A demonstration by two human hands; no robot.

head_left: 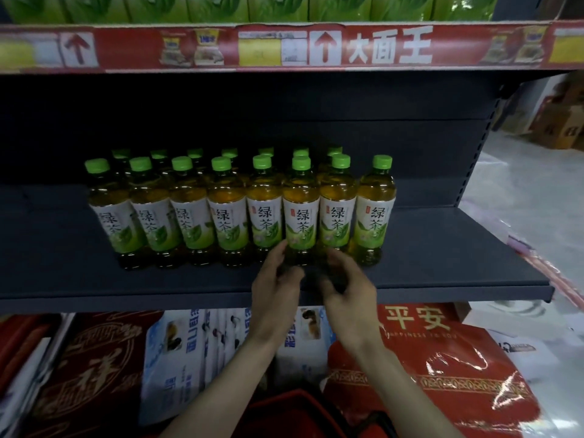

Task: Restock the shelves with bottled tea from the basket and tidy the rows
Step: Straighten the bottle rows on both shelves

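Note:
Two rows of green-tea bottles with green caps stand on the dark shelf (pixel 442 263). The front-row bottle (pixel 300 213), third from the right, has both my hands at its base. My left hand (pixel 276 282) curls around its lower left side, thumb on the bottom of the label. My right hand (pixel 346 284) hovers by its lower right with fingers loosely curled and nothing visibly in its grasp. The bottle's base is hidden behind my fingers. The rim of a red basket (pixel 297 403) shows below my forearms.
The shelf has bare board to the left of the rows and to the right of the last bottle (pixel 374 210). Above is a red price strip (pixel 284 47) with green packs over it. Below lie red bags (pixel 426 358) and white-blue packs (pixel 189 343). Cardboard boxes (pixel 562 121) stand far right.

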